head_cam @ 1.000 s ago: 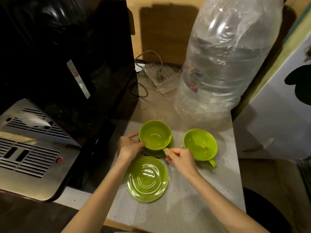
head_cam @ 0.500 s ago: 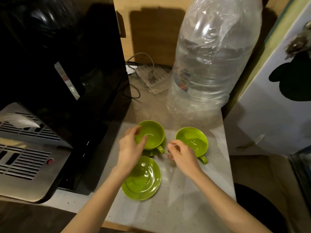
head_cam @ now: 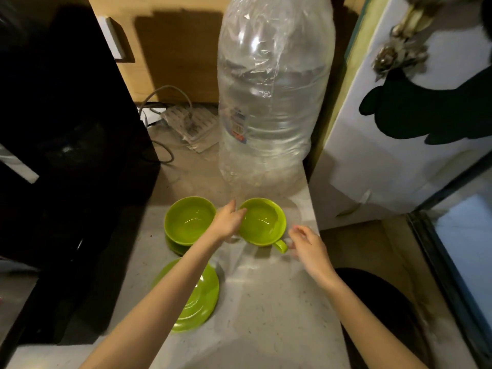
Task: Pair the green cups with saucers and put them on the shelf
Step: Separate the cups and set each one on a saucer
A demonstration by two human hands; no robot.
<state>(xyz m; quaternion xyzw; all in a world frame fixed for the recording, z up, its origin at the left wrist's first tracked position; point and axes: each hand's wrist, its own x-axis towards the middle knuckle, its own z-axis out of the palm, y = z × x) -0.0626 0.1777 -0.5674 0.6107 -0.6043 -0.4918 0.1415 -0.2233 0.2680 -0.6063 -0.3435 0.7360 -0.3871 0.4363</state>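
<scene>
Two green cups stand on the speckled counter. The left cup sits on a green saucer, of which only the front rim shows. The right cup rests straight on the counter, its handle pointing toward me. My left hand lies against the right cup's left rim, fingers curled on it. My right hand hovers open just right of the handle, fingers spread, not touching it. A second, empty green saucer lies nearer to me, partly under my left forearm.
A big clear plastic water bottle stands right behind the cups. A black appliance fills the left side. A power strip with cables lies at the back. A white fridge door borders the counter's right edge.
My left hand left the left cup and moved right onto the right cup's rim. My right hand moved right, from between the cups to beside the right cup's handle. The camera view shifted.
</scene>
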